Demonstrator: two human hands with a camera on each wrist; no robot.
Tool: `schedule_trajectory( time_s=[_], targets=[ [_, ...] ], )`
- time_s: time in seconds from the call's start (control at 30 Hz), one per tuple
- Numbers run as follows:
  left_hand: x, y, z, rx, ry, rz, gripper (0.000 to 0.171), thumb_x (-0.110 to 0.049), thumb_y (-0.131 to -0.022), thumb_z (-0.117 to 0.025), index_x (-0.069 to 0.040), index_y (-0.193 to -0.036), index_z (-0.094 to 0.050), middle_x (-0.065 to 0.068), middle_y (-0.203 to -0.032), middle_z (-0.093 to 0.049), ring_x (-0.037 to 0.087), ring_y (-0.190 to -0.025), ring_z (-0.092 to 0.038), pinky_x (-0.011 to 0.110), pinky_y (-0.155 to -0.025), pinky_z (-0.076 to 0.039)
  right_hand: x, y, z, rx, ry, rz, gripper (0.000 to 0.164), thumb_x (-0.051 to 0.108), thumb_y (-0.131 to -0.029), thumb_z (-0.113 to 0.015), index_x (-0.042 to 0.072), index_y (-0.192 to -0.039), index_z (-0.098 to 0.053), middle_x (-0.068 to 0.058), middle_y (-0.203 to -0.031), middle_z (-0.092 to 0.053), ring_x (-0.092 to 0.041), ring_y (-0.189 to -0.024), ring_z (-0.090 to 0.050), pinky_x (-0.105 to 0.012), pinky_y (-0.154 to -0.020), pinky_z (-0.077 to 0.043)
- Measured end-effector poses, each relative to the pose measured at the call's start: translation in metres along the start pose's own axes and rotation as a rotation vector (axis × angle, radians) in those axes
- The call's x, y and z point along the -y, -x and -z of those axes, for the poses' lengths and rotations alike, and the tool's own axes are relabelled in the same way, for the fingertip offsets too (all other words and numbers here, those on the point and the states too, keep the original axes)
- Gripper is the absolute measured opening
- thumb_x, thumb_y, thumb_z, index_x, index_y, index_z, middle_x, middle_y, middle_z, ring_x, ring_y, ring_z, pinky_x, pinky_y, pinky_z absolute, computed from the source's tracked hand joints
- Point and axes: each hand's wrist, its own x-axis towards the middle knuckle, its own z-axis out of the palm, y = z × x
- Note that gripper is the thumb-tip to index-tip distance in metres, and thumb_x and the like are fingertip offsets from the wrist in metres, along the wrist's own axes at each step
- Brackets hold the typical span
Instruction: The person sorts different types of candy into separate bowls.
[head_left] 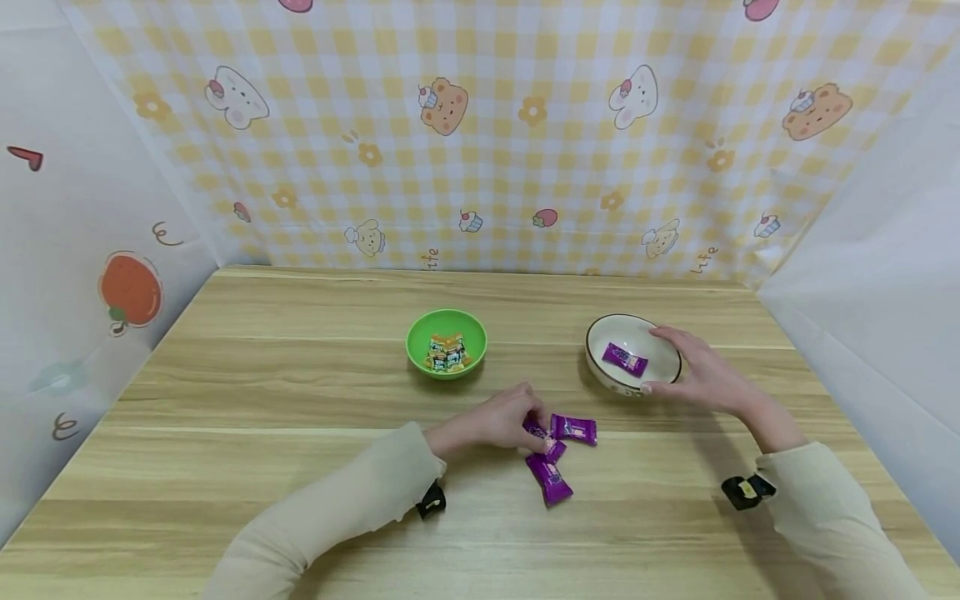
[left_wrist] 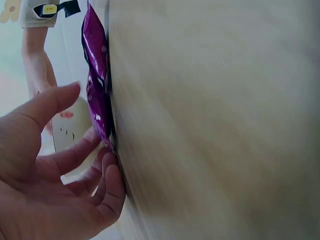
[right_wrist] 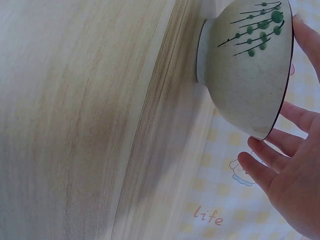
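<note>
Green, the small bowl (head_left: 446, 372) at the left holds a cluster of orange-and-black packets, behind the left forearm. Next comes the left hand (head_left: 504, 422), its thumb and fingers bent around the middle purple packet (head_left: 553, 451); whether they pinch it I cannot tell. A grip across that packet's width, fingertips low against the worktop (head_left: 322, 392), should hold best and avoid dragging the lower purple packet (head_left: 550, 482), which lies just beside or touching it. The right-hand purple packet (head_left: 574, 429), also close by, leaves the fingers little room on that side. Farther right, the cream bowl (head_left: 617, 382) holds one purple packet (head_left: 626, 359), and its near wall stands between that packet and the loose ones. The right hand (head_left: 708, 379) is spread, touching the bowl's right side and rim; keeping that contact light should steady it without tipping.
</note>
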Motion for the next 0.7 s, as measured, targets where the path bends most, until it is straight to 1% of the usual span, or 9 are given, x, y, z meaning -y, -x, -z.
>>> schedule_trajectory(
  time_s=[0.1, 0.17, 0.33, 0.47, 0.53, 0.6, 0.7],
  targets=[
    [-0.0002, 0.0023, 0.0026, 0.028, 0.015, -0.001, 0.018, -0.018, -0.069, -0.075, -0.014, -0.080, -0.062, -0.003, -0.081, -0.047, 0.008, -0.076, -0.040, 0.019, -0.066, -0.035, -0.0002, 0.0001, -0.0003, 0.003, -0.001, -0.003, 0.084, 0.034, -0.067, -0.076, -0.006, -0.128, -0.035, -0.029, -0.129, -0.033, -0.046, -0.115, -0.030, -0.058, -0.090, -0.027],
    [0.0001, 0.0031, 0.0031, 0.032, 0.025, -0.001, 0.018, -0.017, -0.068, -0.075, -0.013, -0.079, -0.061, -0.003, -0.081, -0.047, 0.009, -0.076, -0.040, 0.019, -0.067, -0.035, -0.0005, 0.0001, -0.0007, 0.004, -0.001, -0.005, 0.084, 0.034, -0.067, -0.076, -0.006, -0.128, -0.035, -0.029, -0.129, -0.033, -0.046, -0.115, -0.030, -0.058, -0.090, -0.027],
    [0.0006, 0.0024, 0.0012, 0.015, 0.032, -0.014, 0.022, -0.016, -0.068, -0.076, -0.012, -0.079, -0.057, -0.005, -0.077, -0.048, 0.007, -0.073, -0.044, 0.019, -0.066, -0.037, -0.0010, 0.0000, -0.0008, 0.000, -0.002, -0.005, 0.083, 0.034, -0.068, -0.076, -0.005, -0.128, -0.035, -0.028, -0.129, -0.034, -0.045, -0.115, -0.030, -0.058, -0.089, -0.027],
    [0.0011, 0.0014, -0.0018, 0.008, 0.027, -0.013, 0.026, -0.014, -0.070, -0.074, -0.010, -0.090, -0.058, -0.005, -0.080, -0.053, 0.008, -0.074, -0.049, 0.018, -0.066, -0.040, -0.0015, 0.0000, -0.0005, -0.002, -0.006, -0.003, 0.083, 0.034, -0.067, -0.076, -0.005, -0.128, -0.035, -0.029, -0.129, -0.033, -0.046, -0.115, -0.030, -0.058, -0.090, -0.027],
    [0.0010, 0.0015, -0.0026, 0.004, 0.024, -0.006, 0.027, -0.014, -0.072, -0.073, -0.010, -0.094, -0.059, -0.004, -0.082, -0.055, 0.008, -0.076, -0.050, 0.018, -0.069, -0.040, -0.0017, 0.0000, -0.0004, 0.000, -0.008, -0.005, 0.083, 0.034, -0.067, -0.076, -0.005, -0.128, -0.035, -0.029, -0.129, -0.033, -0.045, -0.115, -0.030, -0.058, -0.090, -0.027],
    [0.0010, 0.0019, -0.0032, -0.005, 0.027, 0.001, 0.025, -0.015, -0.074, -0.071, -0.009, -0.096, -0.060, -0.005, -0.085, -0.055, 0.008, -0.078, -0.050, 0.019, -0.071, -0.040, -0.0016, 0.0001, -0.0003, 0.003, -0.011, -0.007, 0.083, 0.033, -0.067, -0.076, -0.006, -0.128, -0.035, -0.028, -0.129, -0.033, -0.045, -0.116, -0.029, -0.058, -0.090, -0.026],
    [0.0017, 0.0031, -0.0034, -0.016, 0.074, 0.022, 0.019, -0.014, -0.076, -0.069, -0.010, -0.093, -0.061, -0.006, -0.081, -0.054, 0.007, -0.075, -0.050, 0.019, -0.069, -0.041, -0.0011, 0.0002, -0.0003, 0.014, -0.010, -0.015, 0.084, 0.035, -0.068, -0.076, -0.005, -0.129, -0.034, -0.028, -0.130, -0.033, -0.045, -0.116, -0.029, -0.058, -0.091, -0.026]
  ],
)
